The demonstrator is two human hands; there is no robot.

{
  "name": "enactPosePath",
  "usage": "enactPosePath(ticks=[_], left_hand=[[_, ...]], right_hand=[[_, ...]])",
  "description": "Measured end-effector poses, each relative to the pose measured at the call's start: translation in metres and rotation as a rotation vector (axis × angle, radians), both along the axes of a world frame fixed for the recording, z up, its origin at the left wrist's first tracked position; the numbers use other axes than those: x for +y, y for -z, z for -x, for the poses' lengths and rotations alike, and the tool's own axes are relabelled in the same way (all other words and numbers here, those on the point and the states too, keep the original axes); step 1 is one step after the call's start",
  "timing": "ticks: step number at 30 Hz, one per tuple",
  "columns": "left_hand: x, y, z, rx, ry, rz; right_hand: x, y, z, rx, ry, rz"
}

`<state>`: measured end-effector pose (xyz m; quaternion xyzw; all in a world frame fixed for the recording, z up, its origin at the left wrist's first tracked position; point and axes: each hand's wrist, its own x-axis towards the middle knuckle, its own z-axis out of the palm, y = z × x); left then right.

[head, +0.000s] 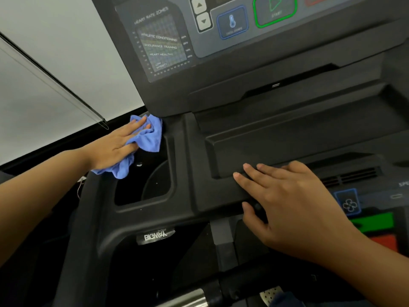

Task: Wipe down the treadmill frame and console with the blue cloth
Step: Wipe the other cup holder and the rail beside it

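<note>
Flat and spread is how my left grip (115, 147) lies, fingers (137, 126) straight, pressing the cloth (150, 138) down rather than clutching it; nothing is curled round the fabric. It sits bunched under my palm at the back left corner of the console (287, 134), on the rim of the cup holder (152, 187), just below the lower corner of the display (168, 45). One fold pokes out past my fingertips and another tail hangs out by my wrist. I judge the cloth to be light, soft and floppy, a microfibre sort of weave, so it will hold no shape of its own. It goes where the palm pushes it, and it will ruck up or slip out if I press with fingertips alone. The best hold, I think, is the one I have: palm over the thick middle of the bunch, loose tails gathered in so they don't drag into the cup holder. The black plastic looks matt and hard, so the cloth should slide easily under light pressure. My right grip (287, 202) is likewise apart and holding nothing, fingers laid flat on the raised ledge at the console's middle, thumb (249, 209) against the front edge below, bracing me. Just beside it lies the fan button (348, 203); I'd guess a careless swipe there could press it.
</note>
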<state>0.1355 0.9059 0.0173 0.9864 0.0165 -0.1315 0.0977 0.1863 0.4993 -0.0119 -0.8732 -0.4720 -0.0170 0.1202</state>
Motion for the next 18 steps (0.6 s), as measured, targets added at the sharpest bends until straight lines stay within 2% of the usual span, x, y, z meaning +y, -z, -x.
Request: enactPosePath(ticks=[3, 7, 9, 12, 14, 18], left_hand=[[-0.013, 0.002, -0.018, -0.007, -0.040, 0.031], [-0.050, 0.016, -0.059, -0.251, -0.104, 0.126], [-0.070, 0.024, -0.078, -0.312, -0.220, 0.247], [-0.093, 0.027, -0.090, -0.300, -0.440, 0.446], [-0.105, 0.025, -0.091, -0.306, -0.499, 0.402], [-0.141, 0.018, -0.086, -0.251, -0.492, 0.050]], right_hand=[[-0.002, 0.001, -0.001, -0.011, 0.003, -0.002], [-0.001, 0.001, -0.001, -0.026, 0.005, -0.019], [0.000, 0.001, -0.002, -0.032, 0.010, -0.031], [-0.002, 0.000, -0.002, -0.039, 0.021, -0.021], [-0.002, 0.001, -0.001, -0.047, 0.021, -0.008], [-0.002, 0.000, 0.001, -0.045, 0.037, -0.006]])
